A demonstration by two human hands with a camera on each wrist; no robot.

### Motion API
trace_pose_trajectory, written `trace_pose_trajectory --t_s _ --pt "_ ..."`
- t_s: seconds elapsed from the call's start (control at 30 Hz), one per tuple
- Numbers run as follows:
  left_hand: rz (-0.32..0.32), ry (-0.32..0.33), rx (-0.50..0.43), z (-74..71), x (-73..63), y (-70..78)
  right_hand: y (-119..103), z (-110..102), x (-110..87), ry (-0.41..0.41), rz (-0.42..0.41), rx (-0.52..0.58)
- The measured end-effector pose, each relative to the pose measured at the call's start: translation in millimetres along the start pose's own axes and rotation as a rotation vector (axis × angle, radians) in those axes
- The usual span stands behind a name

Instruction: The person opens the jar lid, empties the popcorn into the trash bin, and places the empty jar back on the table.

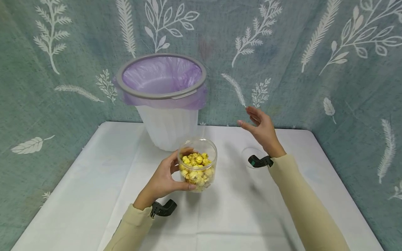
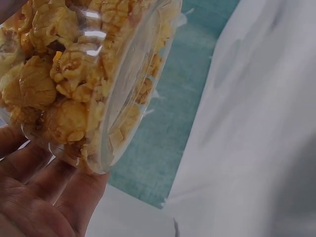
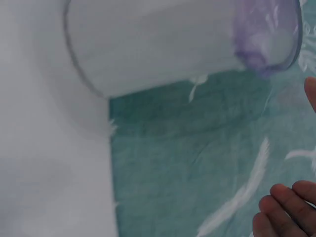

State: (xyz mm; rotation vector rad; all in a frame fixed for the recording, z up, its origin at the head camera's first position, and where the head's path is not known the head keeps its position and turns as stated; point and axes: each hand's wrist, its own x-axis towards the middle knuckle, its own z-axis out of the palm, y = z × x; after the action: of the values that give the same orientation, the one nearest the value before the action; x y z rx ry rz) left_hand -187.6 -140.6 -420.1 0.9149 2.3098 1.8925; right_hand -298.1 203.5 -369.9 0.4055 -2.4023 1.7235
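Note:
My left hand (image 1: 161, 179) grips a clear round jar (image 1: 214, 157) by its side, fingers behind and thumb in front. Yellow popcorn (image 1: 197, 167) fills much of the jar, whose top has no lid on it. In the left wrist view, the popcorn (image 2: 69, 79) shows through the wall and the fingers (image 2: 34, 168) wrap under it. To the right, my right hand (image 1: 262, 129) is raised over the table with nothing in it, thumb spread from the fingers. Beneath its wrist lies a clear round lid (image 1: 248, 152), partly hidden by the black wrist device.
Behind the jar stands a white trash bin (image 1: 169, 125) with a grey rim and a purple bag liner (image 1: 160, 75). A white cloth covers the table (image 1: 78, 195). Green leaf-patterned fabric (image 1: 213, 35) hangs around the back and sides.

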Motion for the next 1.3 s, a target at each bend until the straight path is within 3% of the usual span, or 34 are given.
trace_pose_trajectory --t_s 0.37,0.6,0.83,1.03,1.17,1.3 --pt "0.002 0.028 -0.006 -7.9 -10.5 -0.7 -80.4 42.1 62.3 -0.042 -0.213 0.156" --pt "-0.003 0.031 0.0 -10.4 -14.8 1.2 -109.4 65.7 89.7 -0.032 -0.243 0.194" --pt "-0.021 0.052 0.017 -19.9 -18.7 5.7 -117.3 88.7 106.7 0.004 -0.252 0.226" --pt "-0.006 0.058 0.028 -32.9 -20.5 11.3 -111.6 98.5 108.2 0.043 -0.265 0.245" --pt "-0.005 0.069 0.049 -47.4 -21.8 20.2 -107.4 100.8 107.7 0.05 -0.268 0.25" --pt "-0.006 0.079 0.088 -71.6 -20.7 37.0 -104.3 103.1 108.6 0.045 -0.263 0.246"
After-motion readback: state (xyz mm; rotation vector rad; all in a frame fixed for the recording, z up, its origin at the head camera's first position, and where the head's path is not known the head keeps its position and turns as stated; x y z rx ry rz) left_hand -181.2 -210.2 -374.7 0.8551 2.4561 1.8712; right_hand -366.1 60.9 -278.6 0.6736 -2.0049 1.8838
